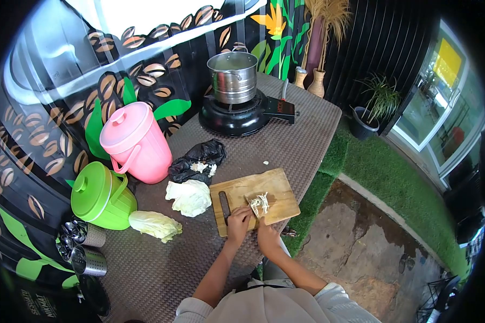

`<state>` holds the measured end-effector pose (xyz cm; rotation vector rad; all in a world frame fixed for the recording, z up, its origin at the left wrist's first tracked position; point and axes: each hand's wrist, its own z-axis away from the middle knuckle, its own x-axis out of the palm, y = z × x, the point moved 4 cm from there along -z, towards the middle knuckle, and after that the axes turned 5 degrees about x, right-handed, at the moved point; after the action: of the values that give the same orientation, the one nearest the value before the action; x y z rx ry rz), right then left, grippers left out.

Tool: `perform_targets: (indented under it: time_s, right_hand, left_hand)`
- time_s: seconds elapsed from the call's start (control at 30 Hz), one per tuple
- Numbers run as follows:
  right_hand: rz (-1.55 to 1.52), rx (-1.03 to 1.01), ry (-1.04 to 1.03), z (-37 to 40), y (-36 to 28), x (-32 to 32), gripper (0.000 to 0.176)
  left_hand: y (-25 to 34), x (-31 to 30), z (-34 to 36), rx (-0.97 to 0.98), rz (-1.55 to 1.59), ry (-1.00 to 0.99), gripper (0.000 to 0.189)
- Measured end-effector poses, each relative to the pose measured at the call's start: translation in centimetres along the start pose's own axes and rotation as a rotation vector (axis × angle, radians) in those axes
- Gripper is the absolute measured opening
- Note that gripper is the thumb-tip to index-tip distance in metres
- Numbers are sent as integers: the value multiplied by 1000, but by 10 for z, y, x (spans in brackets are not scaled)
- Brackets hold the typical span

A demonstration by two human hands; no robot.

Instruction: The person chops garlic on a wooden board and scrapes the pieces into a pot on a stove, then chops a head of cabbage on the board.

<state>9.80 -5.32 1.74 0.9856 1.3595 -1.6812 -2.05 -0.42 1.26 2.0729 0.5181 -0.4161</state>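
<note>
A wooden cutting board (283,188) with a slotted handle lies at the table's near edge. On it sits a small heap of pale, thinly cut strips (260,203). My left hand (238,222) rests on the board left of the strips, its fingers curled and pressed together. Just below the strips, my right hand (268,236) is closed, with its fingertips pointing at them. A thin dark edge shows between my hands and the strips; what either hand grips is too small to make out. Left of the board lie a cabbage piece (188,197) and a longer pale leafy vegetable (155,225).
A metal pot (233,81) stands on a black portable stove (234,118) at the back. A black plastic bag (207,153), a pink lidded container (140,145) and a green one (105,196) stand leftward. Metal utensil holders (90,262) are at the lower left.
</note>
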Motion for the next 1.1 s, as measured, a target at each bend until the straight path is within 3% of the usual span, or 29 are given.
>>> perform_targets:
  time_s: [0.27, 0.33, 0.47, 0.6, 0.67, 0.83, 0.93, 1.1]
  right_hand:
    - [31, -62, 1, -39, 1, -4, 21]
    - [-8, -136, -154, -49, 4, -13, 29]
    - [-51, -100, -233, -45, 4, -27, 31]
    - [-64, -43, -193, -18, 4, -15, 27]
    - [-40, -49, 7, -6, 5, -6, 23]
    - [-94, -10, -2, -7, 1, 0, 21]
    - [-3, 25, -127, -30, -5, -12, 24]
    - [-69, -130, -180, -48, 1, -27, 25]
  left_hand:
    - [0, 1, -1, 22, -7, 6, 13]
    - [-2, 1, 0, 15, 4, 8, 13]
    - [-6, 3, 0, -9, 40, 6, 13]
    - [-2, 0, -1, -29, 38, 1, 14]
    - [0, -1, -2, -10, 40, 11, 14]
    - [-5, 0, 0, -22, 18, -3, 14]
    - [-1, 1, -2, -41, 19, -18, 14]
    - [0, -2, -2, -82, 88, 44, 13]
